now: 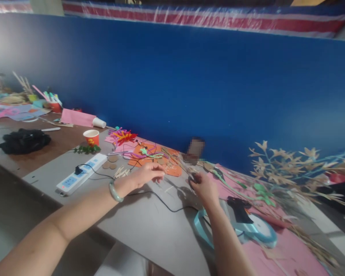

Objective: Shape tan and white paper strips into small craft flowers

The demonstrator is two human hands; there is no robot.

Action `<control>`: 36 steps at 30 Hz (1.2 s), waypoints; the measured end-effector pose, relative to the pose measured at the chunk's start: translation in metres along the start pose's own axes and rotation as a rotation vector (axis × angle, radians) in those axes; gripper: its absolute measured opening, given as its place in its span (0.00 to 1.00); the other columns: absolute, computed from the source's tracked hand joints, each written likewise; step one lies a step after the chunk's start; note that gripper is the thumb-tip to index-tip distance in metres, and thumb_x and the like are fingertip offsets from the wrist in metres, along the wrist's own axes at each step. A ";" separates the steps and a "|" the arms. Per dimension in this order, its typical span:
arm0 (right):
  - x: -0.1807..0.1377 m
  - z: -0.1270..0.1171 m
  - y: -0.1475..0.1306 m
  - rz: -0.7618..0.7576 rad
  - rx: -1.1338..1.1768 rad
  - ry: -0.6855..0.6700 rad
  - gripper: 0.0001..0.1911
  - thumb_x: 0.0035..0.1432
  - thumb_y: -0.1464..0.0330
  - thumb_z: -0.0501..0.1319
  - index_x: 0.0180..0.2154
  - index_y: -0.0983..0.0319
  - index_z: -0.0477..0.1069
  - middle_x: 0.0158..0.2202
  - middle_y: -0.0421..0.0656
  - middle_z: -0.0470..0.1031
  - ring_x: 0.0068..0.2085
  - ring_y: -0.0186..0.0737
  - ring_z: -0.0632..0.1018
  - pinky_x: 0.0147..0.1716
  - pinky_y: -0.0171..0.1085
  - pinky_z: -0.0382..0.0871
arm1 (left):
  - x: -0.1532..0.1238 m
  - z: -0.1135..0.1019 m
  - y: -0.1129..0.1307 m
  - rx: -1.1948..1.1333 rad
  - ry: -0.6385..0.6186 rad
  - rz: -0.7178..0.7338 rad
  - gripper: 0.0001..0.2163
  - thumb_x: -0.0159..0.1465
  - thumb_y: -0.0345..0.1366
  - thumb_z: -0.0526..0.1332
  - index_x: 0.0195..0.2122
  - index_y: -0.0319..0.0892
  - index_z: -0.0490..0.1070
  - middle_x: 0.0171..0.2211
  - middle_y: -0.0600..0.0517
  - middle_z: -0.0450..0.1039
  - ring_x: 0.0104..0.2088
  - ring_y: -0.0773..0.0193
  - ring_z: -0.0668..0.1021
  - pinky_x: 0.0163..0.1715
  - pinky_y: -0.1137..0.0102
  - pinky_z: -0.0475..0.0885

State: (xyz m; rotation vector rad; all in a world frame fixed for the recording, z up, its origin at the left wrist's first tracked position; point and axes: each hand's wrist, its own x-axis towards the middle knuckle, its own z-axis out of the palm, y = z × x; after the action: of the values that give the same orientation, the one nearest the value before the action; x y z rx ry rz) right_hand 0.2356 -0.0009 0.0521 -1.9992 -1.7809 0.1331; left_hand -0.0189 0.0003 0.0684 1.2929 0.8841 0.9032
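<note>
My left hand (pixel 151 174), with a pale bangle (pixel 115 192) at the wrist, is above the grey table (pixel 149 222). Its thumb and fingers are pinched together; whatever is between them is too small to make out. To its right, my right hand (pixel 202 188) is closed around something dark and thin, mostly hidden by the fingers and blurred. Behind both hands lies orange paper (pixel 172 170) with thin stems and scraps on it. A black glue gun (pixel 240 209) and a roll of light blue ribbon (pixel 263 230) are beside my right forearm.
A white power strip (pixel 71 183) has a black cable (pixel 161 197) running past my hands. A paper cup (pixel 91 137), green leaves (pixel 87 149) and colourful pipe cleaners (pixel 122 136) stand farther left. Dried flower branches (pixel 287 165) spread over pink paper at right. A blue wall (pixel 172 84) rises behind.
</note>
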 end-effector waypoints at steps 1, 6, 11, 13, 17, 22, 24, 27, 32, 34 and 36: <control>0.000 0.000 -0.001 0.011 -0.004 0.001 0.10 0.47 0.62 0.63 0.31 0.60 0.69 0.29 0.43 0.77 0.31 0.41 0.75 0.26 0.33 0.56 | 0.002 0.006 -0.005 -0.029 0.010 -0.027 0.09 0.54 0.39 0.63 0.30 0.38 0.71 0.24 0.52 0.72 0.23 0.70 0.73 0.25 0.74 0.65; -0.003 -0.004 -0.002 0.019 0.122 0.250 0.10 0.47 0.62 0.62 0.31 0.61 0.69 0.27 0.43 0.75 0.28 0.40 0.73 0.28 0.35 0.60 | 0.009 0.010 -0.030 -0.061 0.088 -0.035 0.13 0.54 0.44 0.64 0.30 0.38 0.72 0.29 0.50 0.73 0.26 0.69 0.73 0.26 0.73 0.66; -0.005 -0.013 -0.011 0.012 0.490 0.686 0.17 0.52 0.56 0.59 0.37 0.63 0.65 0.31 0.45 0.73 0.26 0.35 0.70 0.28 0.33 0.64 | 0.013 -0.006 -0.038 -0.035 0.188 0.046 0.13 0.53 0.43 0.64 0.29 0.37 0.72 0.26 0.51 0.73 0.24 0.70 0.72 0.24 0.75 0.64; -0.006 -0.016 -0.016 0.018 0.522 0.666 0.17 0.51 0.55 0.61 0.33 0.62 0.64 0.29 0.44 0.72 0.25 0.34 0.69 0.27 0.33 0.63 | 0.014 -0.009 -0.037 -0.075 0.221 0.055 0.12 0.52 0.42 0.64 0.29 0.38 0.71 0.26 0.51 0.73 0.23 0.70 0.72 0.22 0.75 0.63; -0.003 -0.020 -0.023 0.038 0.408 0.440 0.15 0.50 0.56 0.61 0.27 0.62 0.66 0.23 0.41 0.71 0.25 0.35 0.69 0.25 0.32 0.60 | 0.014 -0.007 -0.041 -0.118 0.265 0.061 0.10 0.50 0.39 0.64 0.30 0.39 0.68 0.26 0.53 0.74 0.21 0.70 0.72 0.19 0.76 0.62; 0.004 -0.025 -0.025 0.010 -0.072 -0.004 0.06 0.47 0.65 0.63 0.27 0.61 0.70 0.26 0.42 0.75 0.28 0.38 0.72 0.24 0.32 0.55 | 0.014 -0.006 -0.048 -0.033 0.251 0.137 0.10 0.54 0.41 0.61 0.29 0.38 0.68 0.28 0.51 0.74 0.22 0.70 0.73 0.18 0.77 0.60; 0.007 -0.028 -0.020 0.015 -0.205 -0.146 0.05 0.46 0.67 0.63 0.27 0.61 0.70 0.27 0.42 0.75 0.28 0.38 0.72 0.24 0.32 0.54 | 0.015 -0.007 -0.048 -0.017 0.260 0.142 0.11 0.56 0.42 0.59 0.29 0.38 0.68 0.28 0.51 0.74 0.22 0.70 0.72 0.17 0.77 0.60; 0.004 -0.037 -0.007 0.028 -0.262 -0.190 0.07 0.45 0.66 0.64 0.28 0.62 0.71 0.27 0.44 0.74 0.29 0.39 0.72 0.24 0.32 0.54 | 0.015 -0.007 -0.045 -0.009 0.282 0.160 0.12 0.56 0.43 0.59 0.28 0.38 0.68 0.25 0.52 0.73 0.21 0.71 0.71 0.17 0.77 0.60; -0.022 -0.055 0.024 0.011 -0.282 -0.209 0.09 0.43 0.66 0.65 0.29 0.61 0.70 0.27 0.41 0.73 0.29 0.37 0.71 0.24 0.32 0.53 | 0.014 -0.007 -0.045 -0.025 0.290 0.198 0.12 0.55 0.44 0.61 0.27 0.39 0.67 0.23 0.54 0.70 0.20 0.71 0.71 0.17 0.77 0.60; -0.038 -0.058 0.036 0.016 -0.262 -0.240 0.08 0.45 0.66 0.64 0.29 0.61 0.69 0.26 0.39 0.72 0.27 0.35 0.70 0.24 0.31 0.52 | 0.014 -0.007 -0.047 -0.040 0.294 0.185 0.12 0.53 0.43 0.62 0.29 0.39 0.67 0.24 0.53 0.72 0.20 0.71 0.71 0.17 0.77 0.60; -0.055 -0.059 0.045 0.013 -0.268 -0.249 0.06 0.44 0.68 0.63 0.28 0.60 0.68 0.25 0.38 0.71 0.26 0.34 0.68 0.24 0.31 0.51 | 0.014 -0.007 -0.048 -0.042 0.295 0.170 0.12 0.53 0.43 0.62 0.29 0.39 0.66 0.25 0.53 0.72 0.20 0.70 0.71 0.17 0.77 0.60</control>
State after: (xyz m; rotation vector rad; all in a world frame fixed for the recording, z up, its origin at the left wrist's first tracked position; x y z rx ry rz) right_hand 0.2901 -0.0721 0.0743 -2.2649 -2.0312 0.1606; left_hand -0.0171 0.0132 0.0199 1.2303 0.9873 1.2638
